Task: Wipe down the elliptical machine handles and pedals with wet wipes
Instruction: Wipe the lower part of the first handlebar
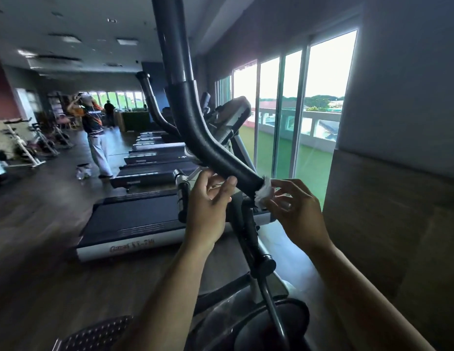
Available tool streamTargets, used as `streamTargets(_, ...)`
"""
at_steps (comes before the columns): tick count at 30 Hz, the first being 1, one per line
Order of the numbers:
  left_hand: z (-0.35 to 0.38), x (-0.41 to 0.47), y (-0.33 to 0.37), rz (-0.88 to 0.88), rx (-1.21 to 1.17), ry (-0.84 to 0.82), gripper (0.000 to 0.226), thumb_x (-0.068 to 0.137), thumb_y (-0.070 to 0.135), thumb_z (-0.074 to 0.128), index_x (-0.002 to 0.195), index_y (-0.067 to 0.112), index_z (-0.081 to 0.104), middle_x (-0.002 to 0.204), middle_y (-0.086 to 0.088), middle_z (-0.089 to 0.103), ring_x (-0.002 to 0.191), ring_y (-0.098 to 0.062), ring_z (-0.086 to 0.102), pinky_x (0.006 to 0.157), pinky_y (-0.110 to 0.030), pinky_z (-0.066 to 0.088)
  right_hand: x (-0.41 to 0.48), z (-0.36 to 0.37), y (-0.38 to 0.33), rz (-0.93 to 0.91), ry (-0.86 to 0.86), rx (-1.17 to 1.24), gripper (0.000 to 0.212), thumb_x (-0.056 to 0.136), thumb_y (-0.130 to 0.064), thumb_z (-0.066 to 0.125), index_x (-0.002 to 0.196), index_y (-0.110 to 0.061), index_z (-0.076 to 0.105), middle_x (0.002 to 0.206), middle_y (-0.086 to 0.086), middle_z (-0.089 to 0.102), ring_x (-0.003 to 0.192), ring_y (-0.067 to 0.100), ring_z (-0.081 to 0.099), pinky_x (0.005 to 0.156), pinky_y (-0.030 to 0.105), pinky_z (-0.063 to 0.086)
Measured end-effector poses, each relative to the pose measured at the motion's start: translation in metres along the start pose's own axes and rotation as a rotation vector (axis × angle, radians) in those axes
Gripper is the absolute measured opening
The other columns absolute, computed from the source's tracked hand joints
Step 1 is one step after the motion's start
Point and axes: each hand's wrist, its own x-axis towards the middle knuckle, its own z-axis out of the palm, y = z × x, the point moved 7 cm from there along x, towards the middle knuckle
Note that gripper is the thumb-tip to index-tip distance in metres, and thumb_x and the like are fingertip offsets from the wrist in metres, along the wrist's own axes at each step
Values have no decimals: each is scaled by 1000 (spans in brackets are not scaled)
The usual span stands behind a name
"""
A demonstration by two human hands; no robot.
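You can read very little here. The nearest treadmill (pixel 134 219) carries an orange brand mark (pixel 131 248) on its pale side rail, low on the left. It is blurred: the start looks like "Ga", and the rest cannot be told. A farther treadmill (pixel 155 158) in the row shows a small pale sign (pixel 181 156) like an "X" on its dark side. The person (pixel 95 127) across the floor wears a shirt with a light band of lettering, too small to read.

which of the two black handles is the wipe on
The nearer, foam-covered handle: the right hand holds the wipe at its lower end. The farther handle is untouched.
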Motion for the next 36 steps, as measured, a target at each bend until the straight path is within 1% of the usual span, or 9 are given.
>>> streamTargets(3,-5,-2,3,-7,20,28,38,89,43,70,122,29,55,115,4,70,105,-7,69,94,-49,56,7,4,-23,-103,43,-124,36,80,-26,83,113,-19,72,112,-7,64,87,6,66,82,19,54)
streamTargets(5,-12,-2,8,-13,-18,58,56,83,49,70,131,33,47,125,1,65,107,-7,68,92,-48,57,10,9,-39,-192,78,-204,35,80,-25,83,113,-17,72,111,-3,66,88,0,60,83,14,50)
streamTargets(9,-30,7,32,70,-39,79,55,93,27,67,139,39,41,124,5,63,109,-7,66,97,-51,54,19,15,-62,-261,112,-233,33,78,-19,84,109,-15,73,105,-1,68,91,-3,53,82,9,45)
streamTargets(12,-44,18,53,137,-30,80,57,91,23,66,138,42,40,120,8,64,107,-9,67,99,-54,53,27,23,-82,-285,115,-211,33,76,-19,85,106,-15,73,102,-5,66,89,-3,53,81,6,43)
streamTargets(18,-59,33,79,232,-21,78,59,96,7,64,141,36,40,124,3,65,102,-12,69,94,-46,57,51,40,-140,-345,84,-105,24,81,-21,81,102,-17,70,100,-5,70,88,9,63,79,26,52)
streamTargets(20,-64,36,82,235,-10,75,56,97,7,63,139,37,42,123,3,66,101,-11,70,94,-45,57,53,44,-150,-341,89,-80,26,83,-20,80,105,-21,67,100,-7,69,89,8,63,79,28,52)
streamTargets(28,-73,46,85,226,-14,-17,52,96,7,64,134,40,51,119,8,69,102,-11,70,91,-51,58,40,47,-137,-266,123,-109,29,88,-32,75,114,-24,69,103,-12,64,97,-5,60,83,9,45)
streamTargets(32,-75,47,86,231,-2,-16,54,96,10,65,127,51,50,120,9,68,103,-12,70,91,-48,59,56,53,-161,-224,123,72,15,91,-26,74,105,-25,70,104,-9,69,98,3,66,86,12,49)
streamTargets(36,-75,49,86,238,-22,-28,52,95,10,66,128,47,54,117,6,69,104,-16,70,89,-51,59,72,55,-180,-204,98,222,14,92,-23,72,92,-35,65,99,-6,72,89,-3,67,77,9,49)
